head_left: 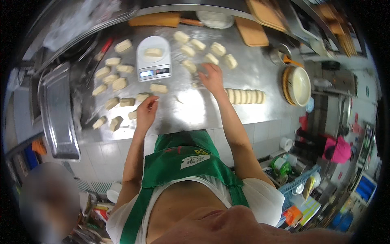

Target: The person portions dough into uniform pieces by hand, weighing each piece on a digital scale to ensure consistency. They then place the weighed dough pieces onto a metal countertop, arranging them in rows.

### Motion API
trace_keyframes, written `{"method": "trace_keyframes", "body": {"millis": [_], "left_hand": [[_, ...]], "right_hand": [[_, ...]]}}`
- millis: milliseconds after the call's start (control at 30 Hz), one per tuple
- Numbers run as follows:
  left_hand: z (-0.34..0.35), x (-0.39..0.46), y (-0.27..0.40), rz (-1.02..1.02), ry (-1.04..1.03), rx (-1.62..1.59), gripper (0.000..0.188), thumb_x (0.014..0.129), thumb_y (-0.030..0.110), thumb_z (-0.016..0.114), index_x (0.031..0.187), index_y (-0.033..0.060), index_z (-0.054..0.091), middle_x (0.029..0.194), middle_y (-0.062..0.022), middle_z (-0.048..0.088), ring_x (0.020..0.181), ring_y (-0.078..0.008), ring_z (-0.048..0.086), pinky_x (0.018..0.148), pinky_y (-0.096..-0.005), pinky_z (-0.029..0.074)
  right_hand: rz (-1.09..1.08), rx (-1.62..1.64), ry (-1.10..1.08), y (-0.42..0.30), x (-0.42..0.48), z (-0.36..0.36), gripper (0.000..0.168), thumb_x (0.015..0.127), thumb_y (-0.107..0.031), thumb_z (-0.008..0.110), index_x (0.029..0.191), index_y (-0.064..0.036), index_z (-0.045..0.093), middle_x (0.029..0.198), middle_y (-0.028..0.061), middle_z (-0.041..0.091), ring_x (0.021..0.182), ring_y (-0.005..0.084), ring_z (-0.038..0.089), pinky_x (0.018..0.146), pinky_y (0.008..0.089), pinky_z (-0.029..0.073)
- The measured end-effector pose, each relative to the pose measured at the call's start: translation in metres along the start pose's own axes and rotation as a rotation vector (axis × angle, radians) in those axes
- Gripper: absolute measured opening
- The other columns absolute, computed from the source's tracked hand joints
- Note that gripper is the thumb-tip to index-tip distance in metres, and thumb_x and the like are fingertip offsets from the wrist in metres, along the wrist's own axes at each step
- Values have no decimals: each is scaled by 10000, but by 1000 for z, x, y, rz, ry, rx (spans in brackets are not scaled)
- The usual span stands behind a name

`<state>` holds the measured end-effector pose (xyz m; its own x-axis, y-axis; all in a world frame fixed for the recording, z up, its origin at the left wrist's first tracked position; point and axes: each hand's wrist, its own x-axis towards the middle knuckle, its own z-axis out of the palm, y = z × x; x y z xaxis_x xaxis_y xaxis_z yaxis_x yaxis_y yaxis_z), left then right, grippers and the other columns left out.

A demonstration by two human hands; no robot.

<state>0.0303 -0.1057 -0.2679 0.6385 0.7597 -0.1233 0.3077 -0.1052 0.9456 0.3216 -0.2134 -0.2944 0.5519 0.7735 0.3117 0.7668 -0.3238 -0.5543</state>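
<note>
My left hand (147, 112) hovers at the near left of the steel worktable (173, 122), fingers curved and nothing seen in them. Just past its fingertips lies a dough piece (142, 97), and another dough piece (158, 88) sits farther ahead. My right hand (212, 77) has its fingers spread, close to a dough piece (189, 66) and a second dough piece (211, 58). Beside my right forearm runs a row of sliced dough (246, 96), the cuts still side by side. A white digital kitchen scale (154, 65) bears one dough piece (153, 52).
Loose dough pieces (119, 84) are scattered left of the scale. A red-handled tool (105, 48) lies behind them; a metal tray (59, 113) stands at the left edge. Rightward are a wooden board (252, 32), a metal pot (279, 54) and a pale bowl (300, 86). Another person (336, 149) is at far right.
</note>
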Motion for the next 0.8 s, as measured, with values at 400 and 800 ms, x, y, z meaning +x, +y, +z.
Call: {"method": "trace_keyframes", "body": {"millis": [400, 800], "left_hand": [[160, 1, 60, 69, -197, 6, 169, 850, 57, 596, 1017, 44, 620, 810, -74, 650, 699, -107, 598, 630, -237, 475], [248, -35, 92, 253, -131, 13, 323, 806, 19, 607, 1124, 66, 580, 932, -57, 601, 762, -138, 576, 628, -236, 464]], "right_hand": [[837, 36, 244, 237, -172, -159, 421, 829, -237, 656, 1124, 51, 570, 891, 126, 629, 791, 205, 595, 737, 311, 499], [969, 1413, -189, 157, -113, -211, 313, 939, -187, 461, 1148, 43, 496, 1034, 133, 593, 931, 240, 611, 761, 387, 559]]}}
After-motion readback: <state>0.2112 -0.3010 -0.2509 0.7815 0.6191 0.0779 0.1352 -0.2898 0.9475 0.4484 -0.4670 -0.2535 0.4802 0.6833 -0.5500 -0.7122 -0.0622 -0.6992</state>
